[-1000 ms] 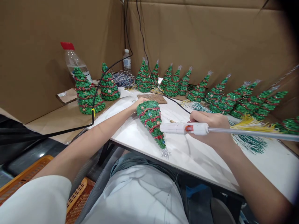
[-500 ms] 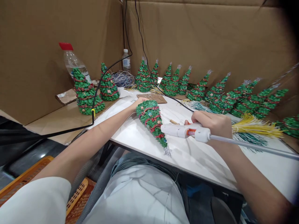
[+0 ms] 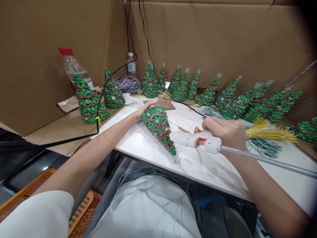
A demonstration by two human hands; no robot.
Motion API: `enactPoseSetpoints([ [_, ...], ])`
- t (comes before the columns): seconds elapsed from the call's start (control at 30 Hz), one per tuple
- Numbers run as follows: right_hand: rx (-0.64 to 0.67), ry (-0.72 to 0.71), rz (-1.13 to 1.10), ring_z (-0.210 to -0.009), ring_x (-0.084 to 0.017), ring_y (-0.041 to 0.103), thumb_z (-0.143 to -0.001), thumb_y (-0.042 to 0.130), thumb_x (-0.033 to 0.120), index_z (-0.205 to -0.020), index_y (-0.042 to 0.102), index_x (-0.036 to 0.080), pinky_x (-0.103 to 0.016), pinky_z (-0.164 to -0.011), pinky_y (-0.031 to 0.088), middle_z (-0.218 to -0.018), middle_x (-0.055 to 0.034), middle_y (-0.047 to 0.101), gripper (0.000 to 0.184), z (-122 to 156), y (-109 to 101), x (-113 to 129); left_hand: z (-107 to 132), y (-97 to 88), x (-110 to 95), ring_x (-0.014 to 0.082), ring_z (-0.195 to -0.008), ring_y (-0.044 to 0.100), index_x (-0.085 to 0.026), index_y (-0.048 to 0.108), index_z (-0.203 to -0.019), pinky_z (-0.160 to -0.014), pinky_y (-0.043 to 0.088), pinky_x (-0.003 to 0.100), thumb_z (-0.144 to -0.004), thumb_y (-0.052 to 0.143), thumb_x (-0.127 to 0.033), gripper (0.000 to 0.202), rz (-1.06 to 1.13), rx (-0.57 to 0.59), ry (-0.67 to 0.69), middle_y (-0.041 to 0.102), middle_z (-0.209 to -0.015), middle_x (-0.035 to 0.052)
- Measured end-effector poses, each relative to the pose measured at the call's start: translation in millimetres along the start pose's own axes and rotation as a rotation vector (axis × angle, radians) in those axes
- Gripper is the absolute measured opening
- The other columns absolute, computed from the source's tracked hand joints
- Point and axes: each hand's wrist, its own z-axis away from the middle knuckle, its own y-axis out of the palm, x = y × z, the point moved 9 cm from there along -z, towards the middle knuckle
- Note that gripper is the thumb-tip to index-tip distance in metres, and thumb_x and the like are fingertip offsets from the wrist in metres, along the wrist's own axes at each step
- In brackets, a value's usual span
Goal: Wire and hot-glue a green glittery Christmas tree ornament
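Note:
My left hand (image 3: 145,107) is at the wide base of a green miniature Christmas tree (image 3: 158,125) and holds it tilted, star tip towards me. The tree hides part of that hand's fingers. Red garland and small ornaments wind round the tree, and a clear star (image 3: 176,160) sits on its tip. Wrapped in my right hand (image 3: 224,130) is a white and orange hot glue gun (image 3: 188,138). A long clear glue stick (image 3: 262,158) sticks out of its back. The gun's front end is beside the tree's upper half; whether it touches cannot be seen.
Several finished-looking trees (image 3: 182,86) stand along the cardboard wall (image 3: 210,39). Two more trees (image 3: 90,100) stand at the left by a red-capped bottle (image 3: 74,66). Yellow wires (image 3: 269,130) lie at the right. A black cable (image 3: 116,70) crosses the white table (image 3: 138,142).
My left hand shows a little more above the tree's base, its fingers reaching further. The tree and glue gun stay almost in place; the whole view has shifted slightly.

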Motion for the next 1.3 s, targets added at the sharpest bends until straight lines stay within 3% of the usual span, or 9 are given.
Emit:
enactPoseSetpoints([
  [0.1, 0.024, 0.004, 0.014, -0.045, -0.009, 0.034, -0.078, 0.051, 0.026, -0.055, 0.05, 0.017, -0.025, -0.049, 0.019, -0.049, 0.0016, 0.047, 0.025, 1.8, 2.6, -0.4, 1.6, 5.4, 9.4, 0.0195, -0.067, 0.066, -0.016, 0.066, -0.069, -0.073, 0.052, 0.031, -0.073, 0.055, -0.057, 0.042, 0.224, 0.03, -0.115, 0.072, -0.067, 0.0051],
  [0.2, 0.016, -0.004, 0.015, -0.046, -0.009, 0.035, -0.079, 0.05, 0.027, -0.056, 0.049, 0.018, -0.025, -0.05, 0.019, -0.05, 0.0017, 0.047, 0.025, 2.9, 2.0, 0.4, 2.8, 7.3, 13.4, 0.0203, -0.075, 0.068, -0.015, 0.069, -0.077, -0.079, 0.052, 0.032, -0.075, 0.056, -0.051, 0.038, 0.31, 0.033, -0.166, 0.074, -0.076, 0.0061],
  [0.43, -0.003, -0.043, 0.027, -0.046, -0.01, 0.035, -0.076, 0.051, 0.023, -0.057, 0.048, 0.018, -0.025, -0.049, 0.019, -0.051, 0.0014, 0.049, 0.019, 3.0, -0.4, 3.4, 6.3, -1.1, 7.9, 0.0234, -0.072, 0.067, -0.015, 0.066, -0.07, -0.077, 0.051, 0.035, -0.07, 0.056, -0.062, 0.048, 0.177, 0.0, -0.159, 0.071, -0.068, 0.0068],
  [0.57, 0.003, -0.042, 0.004, -0.044, -0.01, 0.037, -0.077, 0.051, 0.024, -0.056, 0.049, 0.018, -0.024, -0.048, 0.019, -0.05, 0.0014, 0.051, 0.022, 1.4, 0.3, 2.8, 4.3, -6.6, 4.4, 0.0188, -0.066, 0.064, -0.016, 0.066, -0.072, -0.073, 0.05, 0.031, -0.064, 0.065, -0.052, 0.037, 0.156, -0.016, -0.112, 0.071, -0.07, 0.0048],
  [0.7, 0.01, -0.014, -0.02, -0.043, -0.009, 0.038, -0.078, 0.052, 0.026, -0.056, 0.05, 0.018, -0.023, -0.047, 0.019, -0.05, 0.0016, 0.051, 0.024, 1.6, 4.9, -0.2, 1.6, -11.8, 3.3, 0.0188, -0.069, 0.064, -0.016, 0.065, -0.073, -0.076, 0.049, 0.032, -0.068, 0.062, -0.043, 0.028, 0.126, -0.044, -0.062, 0.069, -0.067, 0.004],
  [0.87, 0.028, -0.02, -0.001, -0.044, -0.009, 0.036, -0.082, 0.048, 0.028, -0.056, 0.05, 0.018, -0.025, -0.048, 0.019, -0.051, 0.0012, 0.048, 0.027, 2.2, 6.2, 3.1, 3.0, -8.7, 9.9, 0.022, -0.072, 0.066, -0.015, 0.067, -0.076, -0.078, 0.05, 0.036, -0.07, 0.059, -0.047, 0.033, 0.141, -0.029, -0.134, 0.072, -0.076, 0.0072],
  [1.07, -0.117, -0.106, 0.07, -0.046, -0.01, 0.034, -0.083, 0.049, 0.018, -0.054, 0.048, 0.018, -0.025, -0.049, 0.021, -0.048, 0.0023, 0.043, 0.029, 2.6, -13.9, 17.2, 3.8, -11.8, 9.5, 0.0235, -0.074, 0.067, -0.014, 0.068, -0.077, -0.078, 0.051, 0.035, -0.073, 0.058, -0.044, 0.032, 0.124, -0.085, -0.13, 0.072, -0.069, 0.0087],
  [1.3, -0.138, -0.142, 0.142, -0.046, -0.01, 0.035, -0.085, 0.052, 0.02, -0.051, 0.046, 0.019, -0.025, -0.049, 0.023, -0.047, 0.0025, 0.043, 0.034, 2.9, -15.6, 22.7, 4.2, -8.4, 10.8, 0.0236, -0.077, 0.067, -0.012, 0.068, -0.081, -0.078, 0.05, 0.034, -0.07, 0.06, -0.047, 0.037, 0.142, -0.061, -0.133, 0.072, -0.072, 0.0086],
])
